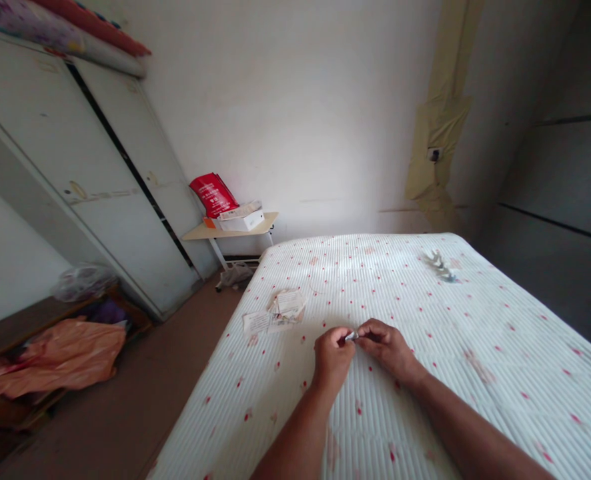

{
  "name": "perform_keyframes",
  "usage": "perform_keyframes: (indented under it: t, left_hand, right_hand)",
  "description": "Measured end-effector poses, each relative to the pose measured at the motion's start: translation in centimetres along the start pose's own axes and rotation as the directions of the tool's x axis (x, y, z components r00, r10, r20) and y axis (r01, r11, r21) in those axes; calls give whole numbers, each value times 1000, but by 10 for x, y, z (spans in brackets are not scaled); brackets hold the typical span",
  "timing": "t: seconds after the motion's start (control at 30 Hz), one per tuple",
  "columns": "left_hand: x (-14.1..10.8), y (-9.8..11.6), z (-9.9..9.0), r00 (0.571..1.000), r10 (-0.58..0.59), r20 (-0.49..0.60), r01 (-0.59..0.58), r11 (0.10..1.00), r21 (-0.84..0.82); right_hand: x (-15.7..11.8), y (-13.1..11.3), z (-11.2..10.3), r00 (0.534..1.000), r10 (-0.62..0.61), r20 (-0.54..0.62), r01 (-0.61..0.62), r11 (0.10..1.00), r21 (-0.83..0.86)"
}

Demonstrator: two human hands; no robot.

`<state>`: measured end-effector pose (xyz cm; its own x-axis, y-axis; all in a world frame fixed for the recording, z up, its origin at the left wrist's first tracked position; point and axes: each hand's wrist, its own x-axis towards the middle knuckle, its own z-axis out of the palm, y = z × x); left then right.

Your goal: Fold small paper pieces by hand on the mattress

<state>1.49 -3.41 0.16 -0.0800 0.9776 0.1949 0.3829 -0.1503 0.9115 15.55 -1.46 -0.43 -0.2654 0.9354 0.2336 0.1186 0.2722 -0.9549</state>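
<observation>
Over the middle of the bed, my left hand point(333, 357) and my right hand point(386, 347) meet fingertip to fingertip. Between them is a small grey-white piece point(351, 336), too small to name. My left fingers are pinched around one end of it. The thumb and forefinger of my right hand pinch its other end. Beyond my left hand, printed paper scraps point(280, 310) lie on the white quilted bedspread point(390, 427). Farther off on the right, a whitish, jagged-shaped object point(439, 265) rests on the bedspread; its kind is unclear.
A small table point(195, 233) beyond the bed's far left corner bears a red bag point(214, 195) and a white box point(245, 220). Cabinets point(110, 153) line the left side, with an orange cloth or bag point(60, 357) lower down. A wall socket point(434, 154) is at the back.
</observation>
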Motion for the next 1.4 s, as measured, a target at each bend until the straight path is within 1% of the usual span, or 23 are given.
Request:
perform_keyframes:
  t: [0.07,0.3,0.4,0.47,0.53,0.67,0.73,0.8,0.87,0.93,1.0,1.07,1.13,1.23,1.4]
  left_hand:
    - [1,-1,0,999,-6,35,6,1000,-3]
    - [2,0,0,994,-40,97,48,995,-82]
    - [2,3,-1,990,-57,127,75,988,-138]
    - [2,4,-1,989,-59,138,81,984,-160]
    - [2,3,0,988,-60,140,84,982,-168]
    - [1,2,1,986,-78,147,103,980,-170]
    - [2,3,0,984,-100,151,128,974,-189]
    - [2,4,-2,980,-131,150,163,959,-231]
    - [3,5,-4,976,-164,145,200,939,-279]
    - [4,6,-5,972,-193,130,226,920,-321]
    - [4,7,-6,971,-210,116,238,905,-352]
    - [4,8,-5,972,-211,102,234,898,-373]
    - [3,8,-4,977,-195,81,212,897,-388]
    - [2,6,-2,986,-159,50,167,919,-357]
    - [0,2,-1,998,-52,29,57,982,-181]
  right_hand:
    - [1,0,-2,1000,-13,6,13,999,-30]
    - [1,-7,-2,997,75,14,-75,997,-16]
    - [0,-8,-1,997,80,7,-81,997,9]
    - [-1,-9,-1,998,64,-7,-64,998,-12]
    - [-2,-10,0,999,22,-42,-24,998,-50]
    - [-2,-15,0,984,-74,-164,63,996,-68]
    - [-1,-18,-2,975,-78,-207,67,996,-59]
    - [-1,-20,-4,972,-38,-233,32,999,-28]
    - [-1,-22,-7,972,24,-235,-24,1000,2]
    - [-2,-24,-7,977,81,-199,-80,997,12]
    - [-2,-24,-5,982,130,-133,-129,991,18]
    - [-3,-22,-1,986,155,-66,-152,987,41]
    - [-4,-19,4,989,145,-30,-143,987,73]
    - [-4,-13,10,991,131,-28,-128,987,96]
    - [-4,-12,9,985,155,-75,-152,987,43]
